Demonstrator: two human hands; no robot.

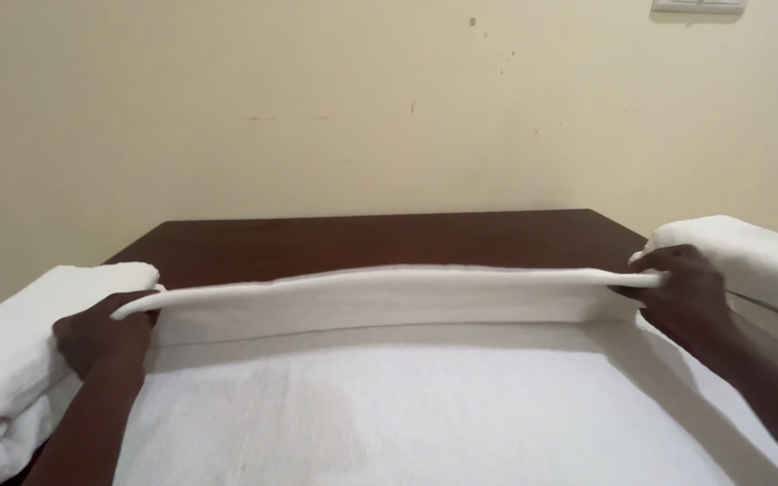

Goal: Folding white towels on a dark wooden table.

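Both grips are closed: left hand (101,335) and right hand (688,292) each pinch an end of the wide white terry towel's (389,405) raised fold over the dark wooden desk (362,238). Keeping both ends level and taut should give a straight crease.

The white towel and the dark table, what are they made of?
The white towel that the left hand and right hand pinch looks like thick cotton terry: its surface is nubbly, soft and matte. The table seems to be dark, reddish-brown polished wood, smooth with a faint sheen, though it could be veneer.
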